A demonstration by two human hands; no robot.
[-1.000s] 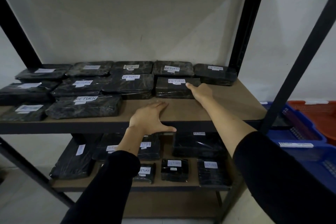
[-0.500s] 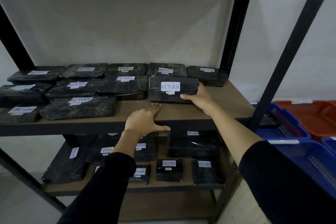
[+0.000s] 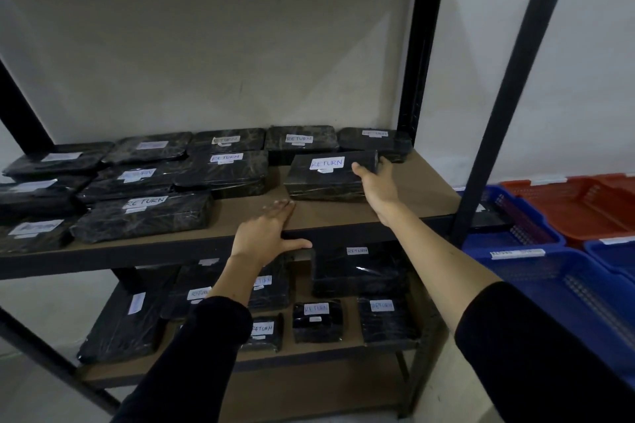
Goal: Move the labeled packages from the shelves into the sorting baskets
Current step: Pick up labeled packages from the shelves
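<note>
Gripping the right end of a black wrapped package (image 3: 326, 175) labelled RETURN, the right hand (image 3: 376, 182), thumb across its top, fingers round the far end; package tilted, near edge on the upper shelf (image 3: 422, 189). Left hand (image 3: 264, 233) flat on the shelf's front edge, fingers straight, holding nothing. Crowded to the left and behind: more wrapped packages (image 3: 220, 172), close beside the held one. Further packages on the lower shelf (image 3: 275, 359). Off right, past a black upright (image 3: 508, 86), blue baskets (image 3: 549, 271) and a red basket (image 3: 577, 206).
</note>
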